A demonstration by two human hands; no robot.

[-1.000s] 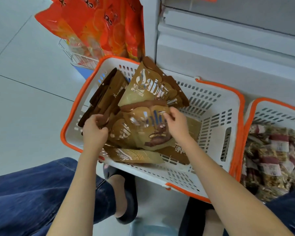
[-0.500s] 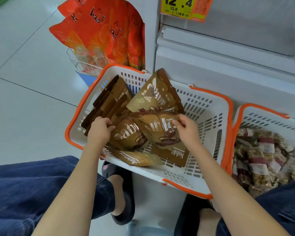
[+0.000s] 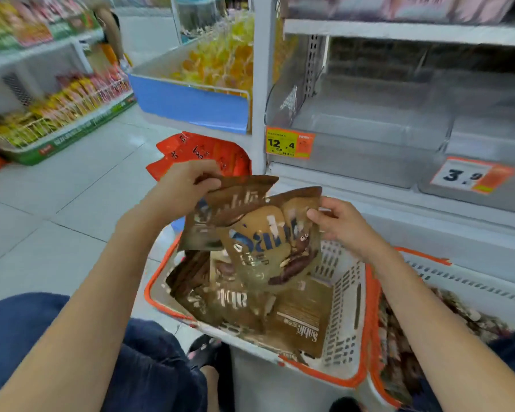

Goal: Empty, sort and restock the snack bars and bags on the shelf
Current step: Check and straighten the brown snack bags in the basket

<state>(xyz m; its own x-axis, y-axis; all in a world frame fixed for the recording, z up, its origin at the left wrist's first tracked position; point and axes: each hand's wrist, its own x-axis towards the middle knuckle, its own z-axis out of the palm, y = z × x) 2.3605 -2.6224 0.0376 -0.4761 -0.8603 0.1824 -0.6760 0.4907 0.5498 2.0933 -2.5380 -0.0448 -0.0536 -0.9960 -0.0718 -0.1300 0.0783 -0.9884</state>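
Note:
My left hand [image 3: 182,188] grips the top of a brown snack bag [image 3: 208,215] held up above the white basket with an orange rim [image 3: 366,298]. My right hand [image 3: 342,224] pinches the right edge of a second brown bag [image 3: 268,248] that overlaps the first. Several more brown bags [image 3: 298,319] lie in the basket below. The grey shelf bin [image 3: 366,138] behind the basket holds nothing that I can see.
A second basket [image 3: 446,278] at the right holds clear packs of snack bars [image 3: 399,337]. Orange bags [image 3: 199,153] stand beside the shelf post. Price tags [image 3: 289,142] hang on the shelf front. A blue-fronted bin [image 3: 191,105] of yellow sweets sits at the left.
Both hands lifted two brown bags up out of the basket. My view rose from the basket to the shelf.

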